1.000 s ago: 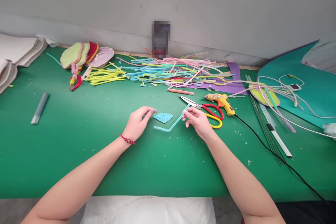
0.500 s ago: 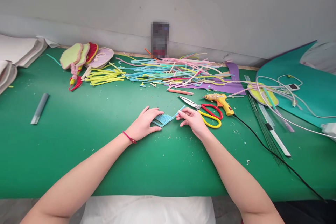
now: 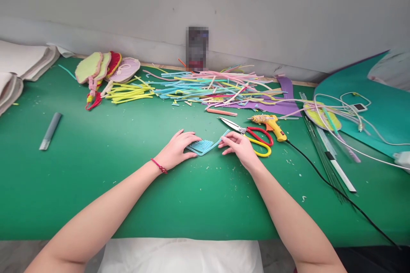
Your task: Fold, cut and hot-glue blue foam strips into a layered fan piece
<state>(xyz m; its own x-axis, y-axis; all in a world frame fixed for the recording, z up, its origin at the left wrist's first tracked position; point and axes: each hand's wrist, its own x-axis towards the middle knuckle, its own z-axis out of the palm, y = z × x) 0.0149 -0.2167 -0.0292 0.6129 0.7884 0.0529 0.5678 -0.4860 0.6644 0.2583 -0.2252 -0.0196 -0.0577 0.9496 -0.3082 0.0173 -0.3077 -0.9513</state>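
My left hand (image 3: 180,149) rests on the table with its fingers closed on the edge of a flat, light-blue piece made of pipe cleaners bent in nested angles (image 3: 202,146). The fingers cover the left part of that piece. Its outermost blue pipe cleaner (image 3: 214,146) stretches to the right, a little apart from the rows. My right hand (image 3: 238,147) pinches this strand near its free end, which sticks up past the fingertips. Just beyond my right hand lie scissors (image 3: 245,130) with one red and one yellow handle.
A yellow glue gun (image 3: 270,124) with a black cord lies at the right. Behind is a heap of coloured pipe cleaners (image 3: 192,87). Finished fan-like pieces (image 3: 89,68) lie at the back left, a grey stick (image 3: 51,131) nearer. Thin green wires (image 3: 320,149) lie far right.
My right hand has shifted slightly to the right with the strand in its fingers. The strand looks straighter, and my left hand keeps its hold. The whole view has shifted a little.
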